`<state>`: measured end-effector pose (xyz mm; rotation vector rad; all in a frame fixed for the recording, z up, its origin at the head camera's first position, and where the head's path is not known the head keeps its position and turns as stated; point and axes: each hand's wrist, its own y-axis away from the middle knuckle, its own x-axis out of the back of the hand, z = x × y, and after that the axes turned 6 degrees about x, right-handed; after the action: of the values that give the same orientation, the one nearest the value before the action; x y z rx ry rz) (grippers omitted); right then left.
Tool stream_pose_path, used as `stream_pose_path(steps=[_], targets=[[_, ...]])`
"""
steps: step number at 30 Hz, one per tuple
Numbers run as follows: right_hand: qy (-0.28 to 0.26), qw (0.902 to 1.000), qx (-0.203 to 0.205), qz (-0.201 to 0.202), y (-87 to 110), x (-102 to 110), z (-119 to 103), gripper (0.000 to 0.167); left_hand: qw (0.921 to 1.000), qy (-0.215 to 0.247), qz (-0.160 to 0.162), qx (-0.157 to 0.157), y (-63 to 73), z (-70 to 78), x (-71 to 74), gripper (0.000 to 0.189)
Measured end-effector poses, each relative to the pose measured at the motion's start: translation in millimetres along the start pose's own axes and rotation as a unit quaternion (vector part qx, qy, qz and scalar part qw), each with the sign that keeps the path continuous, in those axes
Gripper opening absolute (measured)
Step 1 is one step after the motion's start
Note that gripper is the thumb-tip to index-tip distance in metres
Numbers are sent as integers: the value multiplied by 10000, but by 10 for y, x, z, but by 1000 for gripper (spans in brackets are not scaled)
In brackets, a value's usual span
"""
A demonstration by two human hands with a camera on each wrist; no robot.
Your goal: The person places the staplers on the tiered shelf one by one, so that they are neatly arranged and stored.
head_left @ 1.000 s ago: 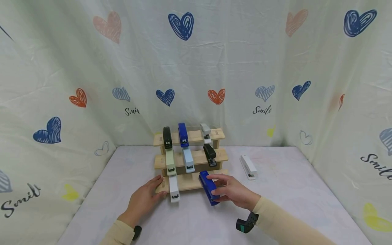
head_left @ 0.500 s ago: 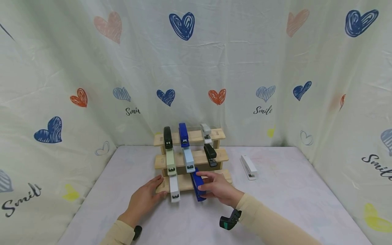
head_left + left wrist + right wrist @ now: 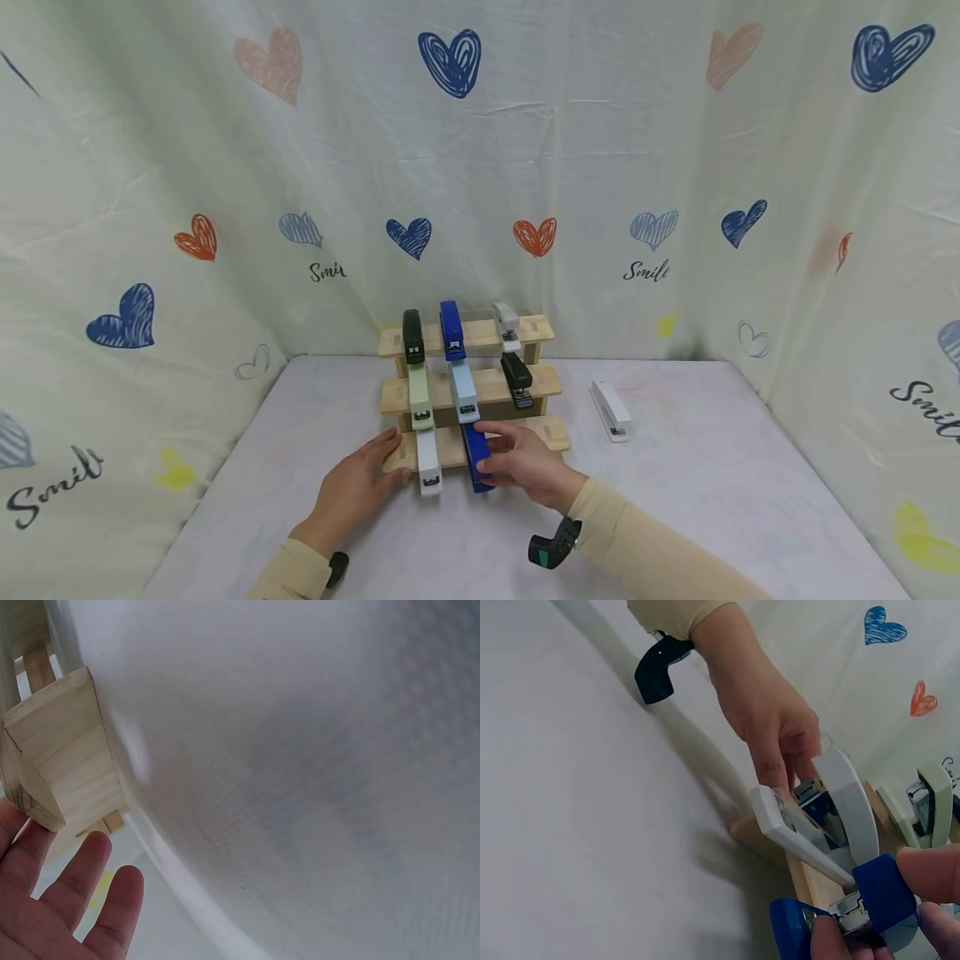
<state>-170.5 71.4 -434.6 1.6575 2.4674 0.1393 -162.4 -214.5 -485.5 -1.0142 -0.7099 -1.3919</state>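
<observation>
A three-step wooden rack point(image 3: 453, 446) carries several staplers. My right hand point(image 3: 536, 467) pinches a blue stapler point(image 3: 475, 454) on the bottom step, below a light blue stapler point(image 3: 463, 390). In the right wrist view, thumb and fingers point(image 3: 934, 874) hold the blue stapler's front end, beside a white stapler point(image 3: 853, 806). My left hand point(image 3: 351, 497) holds the left end of the bottom step, thumb at the front edge and fingers behind. Seen from the left wrist, some fingers point(image 3: 79, 874) touch the board's end while others stay off it; the thumb is out of view there.
Another white stapler point(image 3: 611, 411) lies on the table right of the rack. Higher steps hold a black stapler point(image 3: 413, 336), a second blue one point(image 3: 452, 330), a pale green one point(image 3: 419, 396), a grey one point(image 3: 506, 325) and another black one point(image 3: 517, 379). A heart-print curtain surrounds the table.
My right hand has carried the blue stapler leftward along the bottom step, to below the light blue stapler, and turned it straighter. The left hand keeps its place on the rack.
</observation>
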Motion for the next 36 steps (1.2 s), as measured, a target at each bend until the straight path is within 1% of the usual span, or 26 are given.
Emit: stream_pose_path(steps=[4,13,25,36], targets=[[-34,10000,49,66,-2,-13,15,63,10000,-9,14,-38,7,3,9,60],[-17,9998,163,111,-3,-40,47,62,10000,-18,-10,-12,2,12,13,61],[-12,9997,148,215,-26,-47,75,61,10000,13,86,-36,9,13,5,61],[-26,9996,176,239,-36,-51,82,61,10000,11,47,-41,9,1,1,61]])
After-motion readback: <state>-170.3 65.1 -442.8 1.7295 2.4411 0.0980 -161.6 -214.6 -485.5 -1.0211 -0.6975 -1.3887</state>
